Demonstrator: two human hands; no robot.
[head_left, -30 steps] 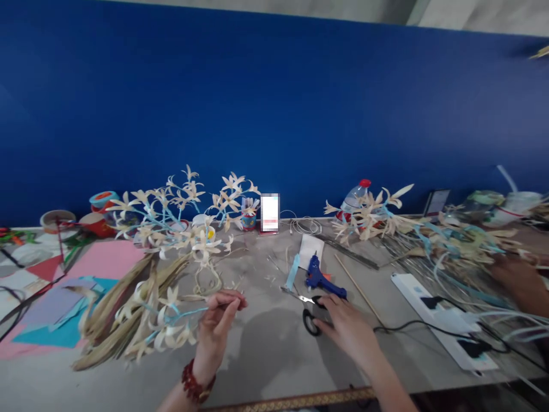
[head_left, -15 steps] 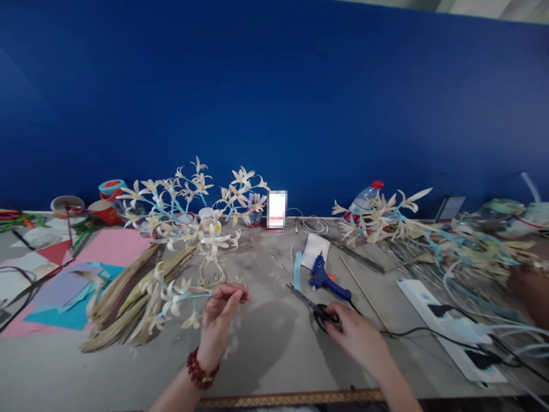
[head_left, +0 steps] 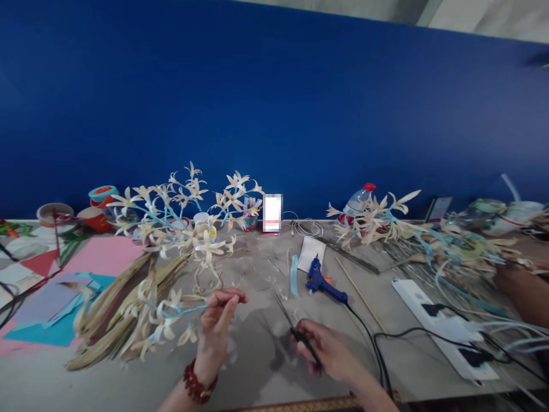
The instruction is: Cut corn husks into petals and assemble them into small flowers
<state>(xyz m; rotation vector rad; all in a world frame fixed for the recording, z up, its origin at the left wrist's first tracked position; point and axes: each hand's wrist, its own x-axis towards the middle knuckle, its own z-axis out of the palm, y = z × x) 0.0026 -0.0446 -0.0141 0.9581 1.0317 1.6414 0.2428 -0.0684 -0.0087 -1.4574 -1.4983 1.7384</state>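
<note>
My left hand [head_left: 215, 327] is closed, thumb and fingers pinched around the blue-wrapped stem of a cream flower spray [head_left: 164, 327], whose blooms hang out to the left. Black-handled scissors [head_left: 306, 347] are gripped in my right hand [head_left: 326, 350], raised over the table, blades pointing up and to the left. A gap separates the scissor tips from my left hand. Beyond the right hand lie a blue glue gun [head_left: 325, 282] and a light blue ribbon strip [head_left: 294, 274]. Dried husks [head_left: 109, 309] lie left of the left hand.
More cream flower sprays [head_left: 180, 200] stand at the back left. A white power strip [head_left: 444, 332] with cables lies on the right, near a wooden stick [head_left: 360, 293]. Another person's hand [head_left: 508, 274] is at the far right. Coloured paper [head_left: 47, 329] covers the left side.
My right hand has lifted the scissors off the table and brought them left, turning the blades upward. My left hand keeps its pinch on the stem. The camera view has shifted slightly.
</note>
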